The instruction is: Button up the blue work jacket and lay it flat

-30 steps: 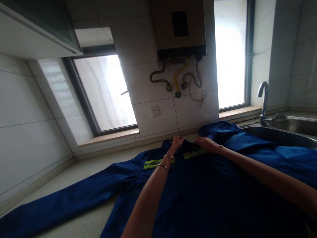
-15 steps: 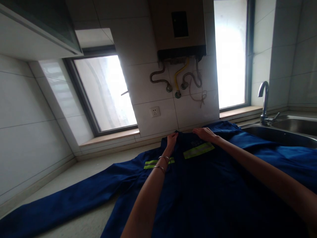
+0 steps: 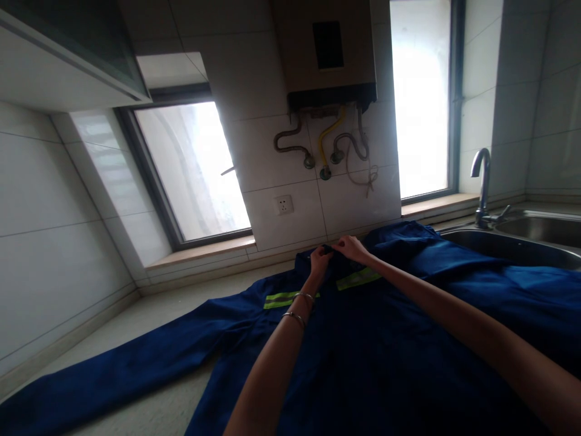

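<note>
Blue work jacket (image 3: 385,339) — spread flat, reflective-striped

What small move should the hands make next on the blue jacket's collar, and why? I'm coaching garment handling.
Probably draw the collar flat and straight toward the wall. Both the left hand and right hand meet at the top of the blue jacket, which lies spread on the counter with one sleeve stretched out left; the collar area looks bunched.

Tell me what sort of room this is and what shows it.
Most likely a home kitchen. A steel sink with a curved tap sits at the right end of the countertop, a wall-mounted water heater with hoses hangs on the white tiled wall, and a blue work jacket is spread across the counter.
</note>
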{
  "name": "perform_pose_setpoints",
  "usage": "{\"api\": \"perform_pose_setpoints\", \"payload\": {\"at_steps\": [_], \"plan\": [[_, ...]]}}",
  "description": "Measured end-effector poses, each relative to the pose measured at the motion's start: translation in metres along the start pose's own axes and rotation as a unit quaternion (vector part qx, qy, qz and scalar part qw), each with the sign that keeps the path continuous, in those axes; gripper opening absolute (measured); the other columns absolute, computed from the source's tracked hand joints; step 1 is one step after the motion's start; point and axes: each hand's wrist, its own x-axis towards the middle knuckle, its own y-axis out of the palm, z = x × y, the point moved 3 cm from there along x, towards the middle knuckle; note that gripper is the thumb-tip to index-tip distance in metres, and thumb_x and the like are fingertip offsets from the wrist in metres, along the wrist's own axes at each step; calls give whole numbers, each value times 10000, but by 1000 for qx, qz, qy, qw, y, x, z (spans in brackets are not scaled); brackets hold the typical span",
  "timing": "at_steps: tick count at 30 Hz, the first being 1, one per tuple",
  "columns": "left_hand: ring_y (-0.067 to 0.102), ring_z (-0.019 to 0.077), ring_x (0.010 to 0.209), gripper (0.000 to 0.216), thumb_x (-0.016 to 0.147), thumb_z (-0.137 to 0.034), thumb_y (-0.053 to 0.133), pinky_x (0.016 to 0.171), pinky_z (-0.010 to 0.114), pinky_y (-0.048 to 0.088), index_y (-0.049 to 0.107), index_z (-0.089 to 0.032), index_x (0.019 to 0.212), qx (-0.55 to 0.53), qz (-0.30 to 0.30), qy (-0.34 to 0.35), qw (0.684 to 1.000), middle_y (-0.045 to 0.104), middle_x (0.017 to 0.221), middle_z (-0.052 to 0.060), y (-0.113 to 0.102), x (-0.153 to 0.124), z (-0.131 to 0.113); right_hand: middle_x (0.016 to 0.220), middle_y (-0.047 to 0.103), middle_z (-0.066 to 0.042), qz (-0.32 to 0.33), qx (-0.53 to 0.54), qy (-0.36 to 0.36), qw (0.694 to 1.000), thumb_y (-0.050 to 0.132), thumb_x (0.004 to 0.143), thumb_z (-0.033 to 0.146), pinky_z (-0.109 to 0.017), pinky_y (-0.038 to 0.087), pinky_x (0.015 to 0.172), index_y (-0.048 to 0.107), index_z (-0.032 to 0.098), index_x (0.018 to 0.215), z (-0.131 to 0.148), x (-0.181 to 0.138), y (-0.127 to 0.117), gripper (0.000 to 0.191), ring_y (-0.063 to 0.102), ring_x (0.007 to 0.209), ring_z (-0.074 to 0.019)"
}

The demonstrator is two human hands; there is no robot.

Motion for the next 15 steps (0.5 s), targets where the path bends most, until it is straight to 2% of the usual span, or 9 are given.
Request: {"api": "perform_pose_setpoints", "payload": {"at_steps": [4, 8, 10, 13, 15], "plan": [[472, 82, 543, 167, 536, -193, 685, 520, 194, 347, 565, -133, 634, -14, -6, 6, 1000, 536, 582, -33, -2, -1, 3, 705, 687, -51, 48, 53, 23, 997, 586, 815, 359, -196, 493, 512, 689, 114, 847, -2, 7, 4, 267, 634, 592, -147], [474, 88, 547, 163, 520, -188, 692, 526, 201, 337, 566, -136, 609, -19, 0, 13, 1000, 538, 572, -34, 0, -2, 4, 689, 687, -67, 61, 59, 32, 996, 589, 774, 230, -216, 511, 519, 694, 96, 827, 0, 7, -1, 178, 642, 595, -163], [472, 87, 550, 159, 511, -170, 692, 526, 198, 330, 559, -140, 592, -18, 2, 20, 1000, 530, 563, -41, 2, -2, 4, 715, 688, -86, 49, 45, 26, 997, 610, 725, 212, -248, 519, 586, 699, 100, 785, 3, 5, -5, 155, 656, 673, -204], [481, 89, 564, 151, 508, -150, 688, 534, 194, 332, 553, -142, 576, -13, 4, 28, 1000, 524, 557, -46, 4, -3, 5, 815, 686, -130, 21, 27, 21, 999, 635, 643, 153, -302, 490, 754, 693, 97, 738, 9, 1, -8, 124, 625, 909, -287], [497, 97, 574, 136, 522, -159, 685, 544, 198, 347, 564, -140, 582, -10, 4, 28, 1000, 537, 563, -41, 3, -4, 5, 799, 680, -140, 17, 30, 31, 999, 630, 622, 125, -313, 467, 798, 679, 93, 682, 11, 0, -8, 83, 601, 960, -304]]}}
